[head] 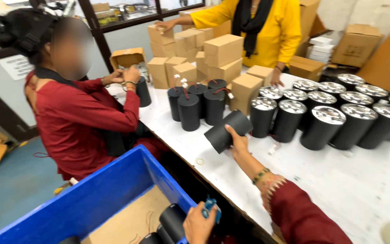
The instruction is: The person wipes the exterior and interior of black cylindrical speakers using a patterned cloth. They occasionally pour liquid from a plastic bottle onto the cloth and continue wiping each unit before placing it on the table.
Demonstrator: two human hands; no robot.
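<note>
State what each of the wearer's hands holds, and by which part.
Right hand grips a black cylinder near its lower end. Left hand holds a small blue object; the grip point cannot be told.

We look down from head height, close over the desk. We face across it, tilted, toward the stacked cardboard boxes.

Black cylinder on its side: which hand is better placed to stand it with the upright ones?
Probably the right hand: it grips the black cylindrical housing over the white table. The left hand is down at the blue plastic crate.
</note>
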